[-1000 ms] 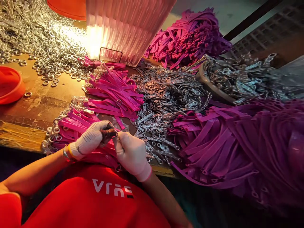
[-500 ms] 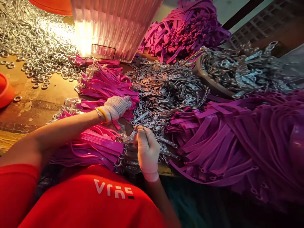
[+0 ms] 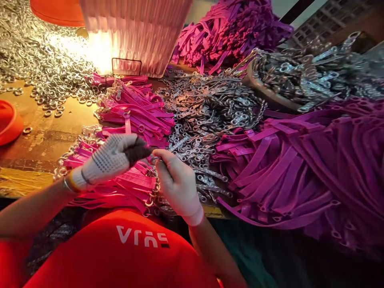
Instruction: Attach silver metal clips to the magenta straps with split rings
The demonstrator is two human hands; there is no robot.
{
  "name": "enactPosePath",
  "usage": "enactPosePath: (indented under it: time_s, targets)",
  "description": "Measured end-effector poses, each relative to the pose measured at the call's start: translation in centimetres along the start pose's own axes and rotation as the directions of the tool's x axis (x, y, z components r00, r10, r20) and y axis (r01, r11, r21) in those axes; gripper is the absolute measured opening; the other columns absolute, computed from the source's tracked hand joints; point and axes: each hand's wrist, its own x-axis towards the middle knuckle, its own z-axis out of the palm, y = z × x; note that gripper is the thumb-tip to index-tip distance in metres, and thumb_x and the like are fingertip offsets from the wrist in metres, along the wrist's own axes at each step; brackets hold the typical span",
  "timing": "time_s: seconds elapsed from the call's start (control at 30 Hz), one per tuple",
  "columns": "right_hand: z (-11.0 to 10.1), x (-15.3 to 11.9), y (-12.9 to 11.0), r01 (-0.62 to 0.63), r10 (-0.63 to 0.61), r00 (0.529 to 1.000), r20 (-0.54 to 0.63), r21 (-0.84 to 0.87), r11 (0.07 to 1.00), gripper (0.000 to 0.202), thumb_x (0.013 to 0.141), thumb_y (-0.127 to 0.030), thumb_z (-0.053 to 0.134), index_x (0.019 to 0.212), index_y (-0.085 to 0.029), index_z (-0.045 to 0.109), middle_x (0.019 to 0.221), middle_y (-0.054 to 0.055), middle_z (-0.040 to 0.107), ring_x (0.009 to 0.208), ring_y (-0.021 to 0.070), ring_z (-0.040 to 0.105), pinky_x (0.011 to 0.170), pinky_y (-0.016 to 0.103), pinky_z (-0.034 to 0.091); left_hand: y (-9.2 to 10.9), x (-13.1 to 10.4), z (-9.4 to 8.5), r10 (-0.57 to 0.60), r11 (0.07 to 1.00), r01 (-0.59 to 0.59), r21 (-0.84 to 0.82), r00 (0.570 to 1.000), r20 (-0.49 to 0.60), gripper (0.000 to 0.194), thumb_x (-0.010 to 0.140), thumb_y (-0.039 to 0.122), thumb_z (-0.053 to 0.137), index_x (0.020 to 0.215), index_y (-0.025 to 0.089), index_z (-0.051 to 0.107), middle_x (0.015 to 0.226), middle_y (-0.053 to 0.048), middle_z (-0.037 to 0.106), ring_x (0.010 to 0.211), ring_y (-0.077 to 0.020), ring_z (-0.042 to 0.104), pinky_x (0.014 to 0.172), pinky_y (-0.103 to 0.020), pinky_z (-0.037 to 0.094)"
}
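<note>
My left hand (image 3: 120,154), in a dotted white glove with dark, dirty fingertips, is closed over the bright pink straps (image 3: 129,184). A pink strap end with a metal ring (image 3: 126,115) sticks up behind it; whether the hand holds it is unclear. My right hand (image 3: 177,182), in a plain white glove, pinches something small at the left fingertips, too hidden to name. The fingertips of both hands meet. Behind and right of them lies a heap of silvery metal links (image 3: 210,104).
Loose metal rings (image 3: 51,80) cover the back left, near an orange bowl (image 3: 9,122). A clear ribbed sheet (image 3: 135,36) stands behind. Purple straps (image 3: 279,168) fill the right, below a container of metal pieces (image 3: 267,90).
My left hand has come back from the far pink straps toward me, to meet the right hand. My right hand has shifted slightly left and up.
</note>
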Motion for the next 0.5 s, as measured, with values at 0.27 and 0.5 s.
enactPosePath:
  time_s: [0.27, 0.5]
  targets:
    - [1.3, -0.8, -2.3, 0.208, -0.022, 0.952, 0.306, -0.591, 0.779, 0.027, 0.1, -0.021, 0.041, 0.115, -0.017, 0.064, 0.082, 0.008, 0.066, 0.066, 0.019, 0.058, 0.056, 0.031, 0.027, -5.5, -2.8, 1.5, -0.044, 0.993, 0.036, 0.11, 0.997, 0.071, 0.029, 0.092, 0.036, 0.053, 0.071, 0.017, 0.054, 0.057, 0.002, 0.052, 0.051, -0.0099, 0.043, 0.049, -0.022, 0.031]
    - [2.4, -1.8, -1.7, 0.142, 0.037, 0.955, 0.294, -0.564, 0.813, 0.03, 0.1, -0.018, 0.043, 0.125, -0.017, 0.06, 0.093, 0.009, 0.071, 0.079, 0.0215, 0.066, 0.065, 0.03, 0.039, -8.9, -3.1, 1.5, 0.078, 0.907, -0.161, 0.389, 0.972, 0.221, 0.01, 0.085, 0.02, 0.056, 0.084, 0.017, 0.065, 0.079, -0.004, 0.068, 0.069, -0.0159, 0.057, 0.064, -0.024, 0.041]
